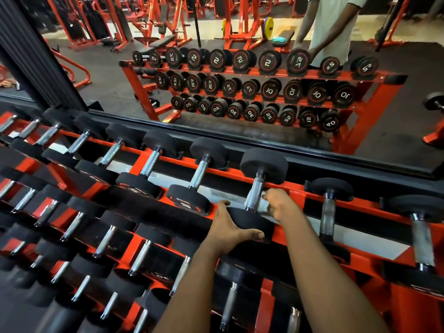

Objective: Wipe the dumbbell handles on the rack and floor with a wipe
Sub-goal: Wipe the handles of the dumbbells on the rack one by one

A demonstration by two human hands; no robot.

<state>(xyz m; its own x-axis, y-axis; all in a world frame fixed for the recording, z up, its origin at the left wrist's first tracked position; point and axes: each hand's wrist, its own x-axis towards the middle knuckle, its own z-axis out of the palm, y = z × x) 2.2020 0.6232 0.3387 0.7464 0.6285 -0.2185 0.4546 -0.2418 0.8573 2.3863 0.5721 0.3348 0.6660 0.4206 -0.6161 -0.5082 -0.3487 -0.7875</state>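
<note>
While left hand (229, 228) clasps dumbbell head (251, 221), right hand (278, 203) pinches wipe (265, 196) (white); touching handle (253, 194).

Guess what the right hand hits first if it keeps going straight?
Likely the knurled silver steel dumbbell handle; the right hand presses a crumpled white wipe against it.

The dumbbell handle (254, 193) is bright, shiny metal with a rough knurled face, and the dumbbell head (248, 221) is matt black and rubber-like. The rack (230, 173) is glossy orange-red painted metal. The wipe (265, 207) is white and crumpled, whether cloth or paper I cannot tell.
</note>
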